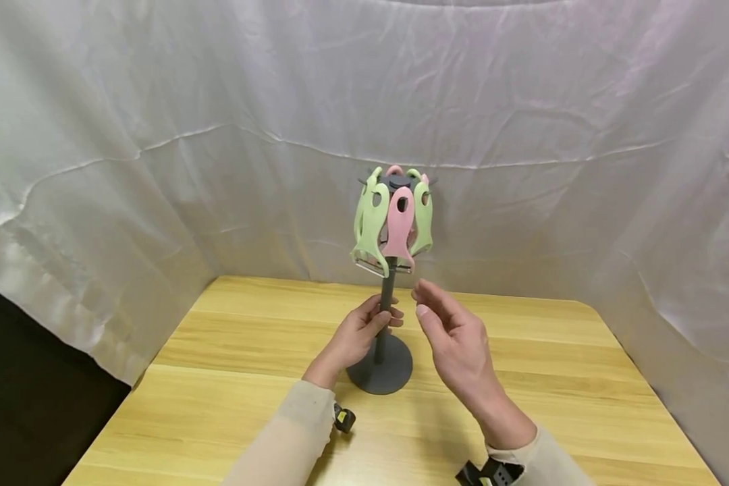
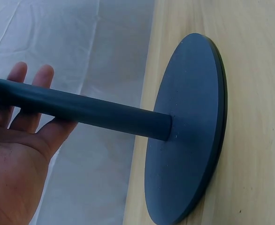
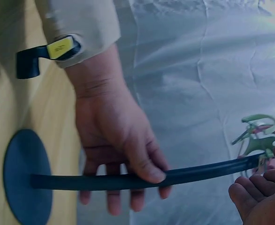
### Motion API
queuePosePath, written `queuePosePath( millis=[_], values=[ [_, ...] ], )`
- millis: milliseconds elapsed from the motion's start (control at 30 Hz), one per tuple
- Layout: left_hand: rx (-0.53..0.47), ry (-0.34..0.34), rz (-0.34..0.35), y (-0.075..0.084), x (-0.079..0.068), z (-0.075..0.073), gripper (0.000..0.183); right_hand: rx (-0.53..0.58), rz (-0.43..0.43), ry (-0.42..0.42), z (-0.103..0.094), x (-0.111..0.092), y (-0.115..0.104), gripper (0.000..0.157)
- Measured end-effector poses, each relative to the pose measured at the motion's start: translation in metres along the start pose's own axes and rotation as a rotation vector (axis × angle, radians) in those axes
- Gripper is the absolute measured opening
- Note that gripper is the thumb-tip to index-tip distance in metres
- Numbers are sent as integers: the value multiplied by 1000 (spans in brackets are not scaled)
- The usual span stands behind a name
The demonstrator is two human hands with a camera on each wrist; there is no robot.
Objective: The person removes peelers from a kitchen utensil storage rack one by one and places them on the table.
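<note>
A dark grey stand with a round base and an upright pole stands on the table. Several peelers hang around its top, among them a pink peeler in front, a green peeler left of it and another green peeler to the right. My left hand holds the pole midway, thumb in front and fingers behind, as the right wrist view also shows. To the right of the pole, just below the peelers, my right hand is raised with loosely bent fingers, holding nothing.
The wooden table runs under the stand, its back edge along a pale grey curtain. Curtain hangs on both sides too. A dark area lies beyond the table at the left. Both wrists wear small black camera mounts.
</note>
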State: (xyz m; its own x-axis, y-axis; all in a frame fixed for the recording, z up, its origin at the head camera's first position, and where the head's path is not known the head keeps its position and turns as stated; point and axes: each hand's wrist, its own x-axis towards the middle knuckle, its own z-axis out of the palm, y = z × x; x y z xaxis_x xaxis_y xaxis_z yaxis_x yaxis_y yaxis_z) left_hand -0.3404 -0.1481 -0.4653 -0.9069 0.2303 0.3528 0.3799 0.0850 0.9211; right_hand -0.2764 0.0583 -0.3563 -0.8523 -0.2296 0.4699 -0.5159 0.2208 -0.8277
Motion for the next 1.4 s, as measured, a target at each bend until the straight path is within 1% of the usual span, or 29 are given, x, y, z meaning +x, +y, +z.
queuePosePath(
  millis=[100, 367, 600, 733, 1033, 1233, 1400],
  values=[
    [-2, -2, -1, -1, 0, 0, 34, 15, -35, 26, 0, 5, -8, 42],
    [-12, 0, 1, -1, 1, 0, 34, 45, -106, 84, -1, 20, -29, 37],
    [-23, 0, -16, 0, 1, -1, 34, -1, -169, 138, 0, 30, -43, 33],
    [-16, -3, -22, 1, 1, -1, 35, -27, -182, 150, 1, 35, -48, 33],
    [40, -3, -17, 2, 1, -2, 38, -35, -180, 169, 4, 42, -52, 32],
    [10, -30, -10, 4, 2, -4, 39, -35, -185, 168, 4, 44, -52, 33],
    [-16, -37, -18, 2, 5, -5, 39, -34, -184, 161, 5, 46, -53, 33]
  ],
)
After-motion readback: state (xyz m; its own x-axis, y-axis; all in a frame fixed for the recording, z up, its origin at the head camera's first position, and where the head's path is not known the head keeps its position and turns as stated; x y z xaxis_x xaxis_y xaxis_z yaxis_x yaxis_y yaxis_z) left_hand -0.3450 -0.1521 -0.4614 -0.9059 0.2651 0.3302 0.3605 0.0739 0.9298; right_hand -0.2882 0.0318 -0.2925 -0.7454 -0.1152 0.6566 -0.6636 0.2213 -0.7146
